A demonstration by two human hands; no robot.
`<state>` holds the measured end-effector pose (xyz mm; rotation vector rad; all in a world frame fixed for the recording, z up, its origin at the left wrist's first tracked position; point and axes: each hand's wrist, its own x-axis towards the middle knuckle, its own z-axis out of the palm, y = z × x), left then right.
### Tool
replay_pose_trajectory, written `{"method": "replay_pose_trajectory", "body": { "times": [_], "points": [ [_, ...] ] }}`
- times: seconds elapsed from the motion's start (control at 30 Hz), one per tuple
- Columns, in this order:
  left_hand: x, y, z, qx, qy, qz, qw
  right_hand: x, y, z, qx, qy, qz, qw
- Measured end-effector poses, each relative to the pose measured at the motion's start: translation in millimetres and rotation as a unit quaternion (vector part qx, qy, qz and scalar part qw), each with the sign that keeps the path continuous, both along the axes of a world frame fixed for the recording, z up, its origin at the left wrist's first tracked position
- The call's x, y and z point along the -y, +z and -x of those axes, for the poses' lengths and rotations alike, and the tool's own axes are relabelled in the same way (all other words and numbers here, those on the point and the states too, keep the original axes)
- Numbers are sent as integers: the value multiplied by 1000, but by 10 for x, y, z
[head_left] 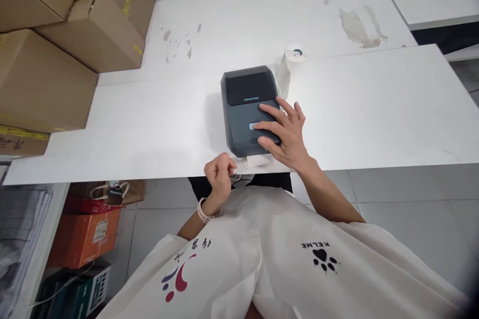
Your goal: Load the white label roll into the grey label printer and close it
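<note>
A dark grey label printer (245, 102) sits near the front edge of a white table (374, 109). My right hand (284, 132) lies on its top with fingers spread, one fingertip on the blue button (253, 126). A white label strip (256, 161) sticks out of the printer's front slot. My left hand (219, 174) is closed in a pinch at the table edge, holding the end of a small white label. A pink watch (203, 211) is on that wrist. A roll of white labels (294, 60) stands behind the printer.
Cardboard boxes (56, 35) are stacked at the table's left end. Under the table at the left are an orange box (84, 237), a paper bag (116, 192) and a dark box (75, 289). The floor is tiled.
</note>
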<state>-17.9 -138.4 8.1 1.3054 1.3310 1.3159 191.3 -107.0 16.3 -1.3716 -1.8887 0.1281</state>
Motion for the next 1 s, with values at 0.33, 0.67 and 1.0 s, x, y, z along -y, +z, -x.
{"method": "replay_pose_trajectory", "body": {
  "times": [0.33, 0.67, 1.0],
  "points": [
    [-676, -30, 208, 28, 68, 24, 997, -314, 373, 118, -114, -41, -185, 975],
    [-1368, 52, -107, -46, -106, 92, 989, -1789, 1467, 50, -181, -27, -249, 951],
    [-1287, 93, -177, -157, -85, 73, 981, -1230, 867, 56, 209, 63, 112, 969]
  ]
}}
